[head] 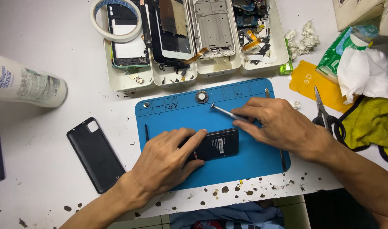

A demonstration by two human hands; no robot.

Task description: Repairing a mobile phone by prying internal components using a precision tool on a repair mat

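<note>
— What's the setting?

— A white, chipped tabletop (pixel 41 140) with a blue silicone work mat (pixel 261 157) near its front edge.

— And the hands?

— The left hand (pixel 164 163) lies flat, its grip pressed down on an opened black phone (pixel 215 144) at the mat's middle. The right hand (pixel 278 125) has its grip pinched shut on a slim metal screwdriver (pixel 225 112), tip toward the mat's far edge.

— How would that phone handle?

— Light, stiff and thin, I'd judge, and fragile inside; best held by its long edges. Its black plastic back cover (pixel 96 154) lies left of the mat; white trays of phone parts (pixel 194 38) sit along the far edge.
</note>
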